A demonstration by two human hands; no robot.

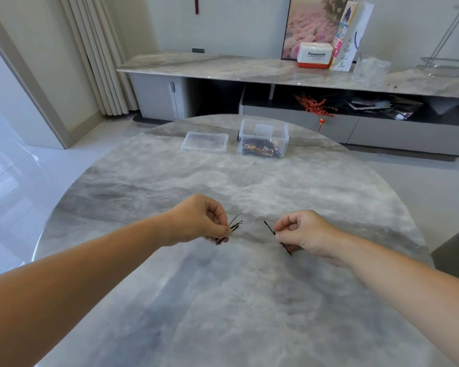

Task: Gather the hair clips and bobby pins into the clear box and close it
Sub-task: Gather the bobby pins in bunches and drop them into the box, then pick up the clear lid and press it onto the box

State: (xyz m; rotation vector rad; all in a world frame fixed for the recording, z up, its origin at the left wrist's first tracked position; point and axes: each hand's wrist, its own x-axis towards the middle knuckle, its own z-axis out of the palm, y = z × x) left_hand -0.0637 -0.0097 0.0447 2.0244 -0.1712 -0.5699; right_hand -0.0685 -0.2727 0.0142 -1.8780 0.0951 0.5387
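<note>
My left hand (200, 219) hovers over the middle of the round marble table (170, 300), pinching a small bunch of black bobby pins (235, 225) that fan out past the fingertips. My right hand (301, 234) is a short way to its right, pinching a single black bobby pin (268, 227) held slanted. At the table's far side stands the clear box (263, 128), open, with dark and coloured hair clips (260, 150) heaped in its bottom. Its clear lid (205, 142) lies flat on the table just left of the box.
Behind the table runs a long low marble cabinet (223, 66) carrying a white and orange Panasonic box (314, 54), a paper bag (351, 35) and a clear container (371, 71). Red ornaments (316, 104) sit on its lower shelf. Curtains (96, 54) hang at the left.
</note>
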